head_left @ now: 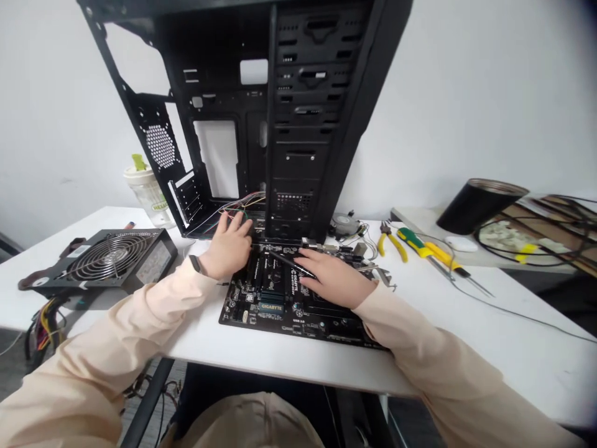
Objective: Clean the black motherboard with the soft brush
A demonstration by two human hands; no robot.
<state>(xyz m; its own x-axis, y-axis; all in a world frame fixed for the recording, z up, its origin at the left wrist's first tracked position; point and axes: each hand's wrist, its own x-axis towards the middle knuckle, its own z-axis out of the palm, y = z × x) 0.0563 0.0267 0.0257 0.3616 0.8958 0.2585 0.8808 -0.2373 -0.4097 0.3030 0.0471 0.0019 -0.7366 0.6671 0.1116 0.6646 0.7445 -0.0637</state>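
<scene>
A black GIGABYTE motherboard lies flat on the white table in front of an open black computer case. My left hand rests at the board's back left corner by the case's lower edge, fingers spread near thin coloured wires; nothing shows in its grip. Over the middle of the board, my right hand holds a slim black pen-like tool between thumb and fingers. The tool's tip points back and left, above the board's slots.
A power supply unit with a fan sits at left, a lidded cup behind it. Right of the case are a round cooler, yellow-handled pliers and screwdrivers. A black cylinder stands farther right beside cables.
</scene>
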